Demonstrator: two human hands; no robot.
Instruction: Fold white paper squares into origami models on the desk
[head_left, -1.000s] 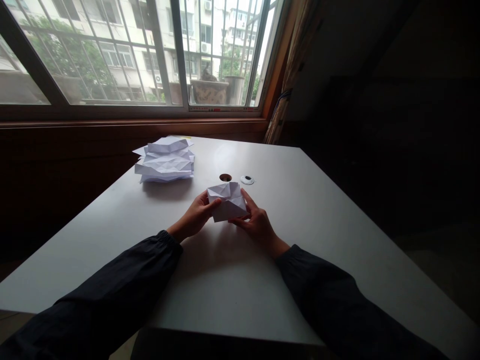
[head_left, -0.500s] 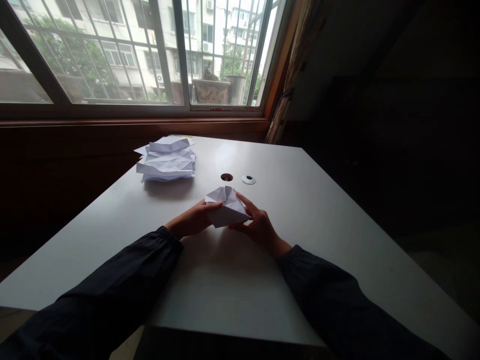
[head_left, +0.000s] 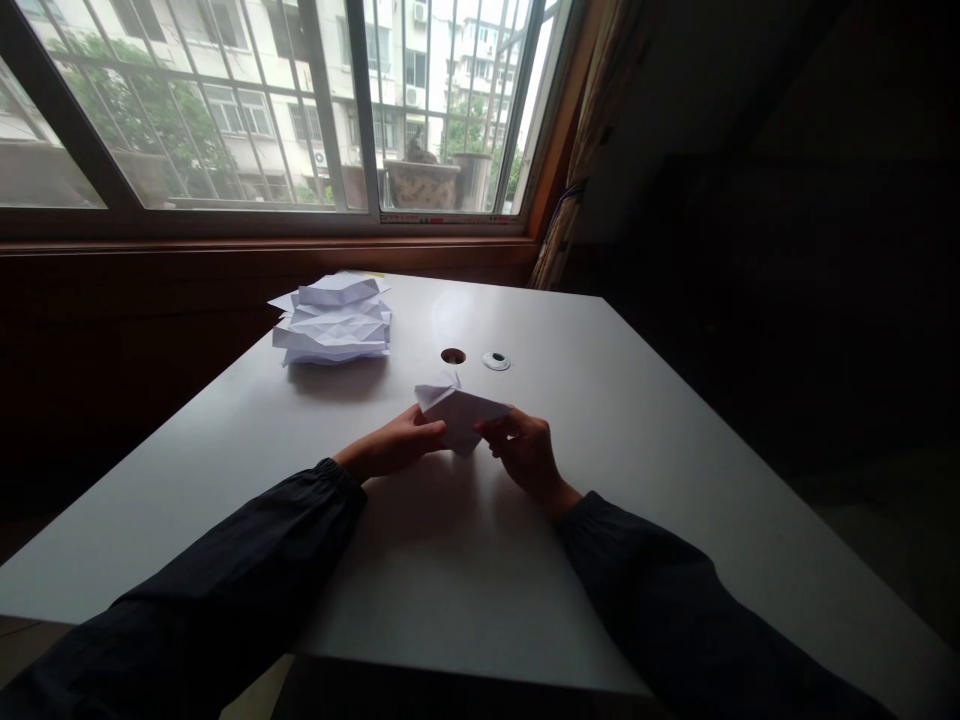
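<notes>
A piece of folded white paper [head_left: 461, 412] is held between both hands, just above the middle of the white table [head_left: 637, 480]. My left hand [head_left: 394, 443] grips its left side, thumb on the near face and the other fingers mostly hidden behind. On the right side, my right hand [head_left: 523, 450] pinches the paper's edge between thumb and curled fingers. A small flap stands up at the paper's top, and a point hangs down at its bottom.
A stack of creased white papers [head_left: 334, 325] lies at the table's back left. Behind my hands are a round hole [head_left: 453, 356] in the tabletop and a white ring-shaped cover [head_left: 496, 361]. A barred window [head_left: 247, 110] and a curtain [head_left: 559, 230] stand beyond.
The folded paper has been tilted and turned, so a broad flat face and a downward point now show. My right fingers have moved from its top to pinch its right edge.
</notes>
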